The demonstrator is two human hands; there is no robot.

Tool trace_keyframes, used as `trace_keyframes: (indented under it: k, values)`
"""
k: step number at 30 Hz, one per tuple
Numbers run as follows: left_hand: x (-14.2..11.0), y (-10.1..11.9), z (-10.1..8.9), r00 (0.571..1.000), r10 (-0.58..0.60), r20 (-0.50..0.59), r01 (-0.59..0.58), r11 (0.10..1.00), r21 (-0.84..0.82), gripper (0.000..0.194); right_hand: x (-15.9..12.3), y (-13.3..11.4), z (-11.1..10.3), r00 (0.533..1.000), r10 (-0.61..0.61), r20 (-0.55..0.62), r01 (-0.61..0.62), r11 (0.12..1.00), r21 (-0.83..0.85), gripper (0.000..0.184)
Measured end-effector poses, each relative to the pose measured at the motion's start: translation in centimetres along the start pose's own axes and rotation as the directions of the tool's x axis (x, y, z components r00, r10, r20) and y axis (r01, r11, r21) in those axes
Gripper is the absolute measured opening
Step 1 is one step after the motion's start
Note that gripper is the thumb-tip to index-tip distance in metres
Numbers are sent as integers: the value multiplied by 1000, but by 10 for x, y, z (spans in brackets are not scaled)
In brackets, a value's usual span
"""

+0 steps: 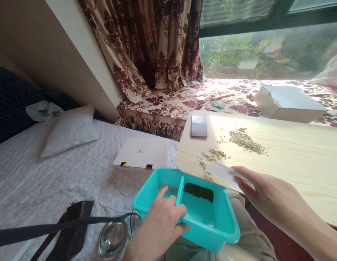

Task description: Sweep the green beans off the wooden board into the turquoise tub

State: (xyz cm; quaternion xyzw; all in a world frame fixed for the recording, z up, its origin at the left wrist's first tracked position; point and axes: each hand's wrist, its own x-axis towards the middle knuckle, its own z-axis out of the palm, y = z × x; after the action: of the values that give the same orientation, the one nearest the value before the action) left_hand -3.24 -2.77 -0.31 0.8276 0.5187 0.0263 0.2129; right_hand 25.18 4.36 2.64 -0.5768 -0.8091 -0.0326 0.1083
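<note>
Bin (201, 212) hugged table (301, 159) edge; left fingers (171, 200) gripped rim (205, 230), likely for steadiness; right fingers (246, 186) pinched translucent card (220, 172) near seeds (215, 154).

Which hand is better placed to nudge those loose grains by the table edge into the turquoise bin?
Probably the right hand: it holds a translucent card beside the grains on the table. The left hand grips the turquoise bin, so seems better suited to steadying it.
</note>
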Motion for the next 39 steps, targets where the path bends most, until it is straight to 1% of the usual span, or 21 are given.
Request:
trace_keyframes:
  k: [2, 5, 8, 13, 15, 20, 25, 28, 34, 39]
  values:
    - [0, -2, 1, 1000, 8, -14, -7, 1000, 5, 24, -2, 2, 1, 1000, -11, -22, 10, 1000, -26, 37]
    - [2, -3, 0, 1000, 12, -12, -12, 1000, 17, 25, -6, 4, 1, 999, -33, -23, 32, 999, -35, 39]
    - [3, -4, -2, 1000, 18, 2, -18, 1000, 23, 24, -7, 5, -2, 1000, -21, -16, 21, 999, -34, 41]
    - [4, -4, -3, 1000, 17, 7, -17, 1000, 21, 22, -7, 11, -5, 997, 41, 73, -38, 998, -40, 41]
    - [5, -4, -2, 1000, 13, 6, -13, 1000, 23, 22, -7, 12, -5, 994, 58, 88, -55, 998, -36, 41]
    - [8, -3, 1, 1000, 7, 10, -8, 1000, 26, 23, -6, 9, -6, 993, 41, 110, -38, 999, -26, 40]
    - [7, -2, 1, 1000, 20, 0, -20, 1000, 24, 24, -5, 7, -9, 996, 45, 82, -42, 998, -46, 41]
    - [9, 0, 0, 1000, 11, 11, -12, 1000, 28, 24, -7, 9, -7, 998, 28, 51, -25, 999, -46, 40]
    - [14, 3, 0, 998, -11, 57, 8, 999, 47, 25, -16, 13, 1, 997, -35, -63, 33, 999, -37, 37]
    - [16, 0, 4, 999, 6, 49, -8, 999, 48, 28, -19, 9, 2, 997, -40, -59, 39, 999, -20, 35]
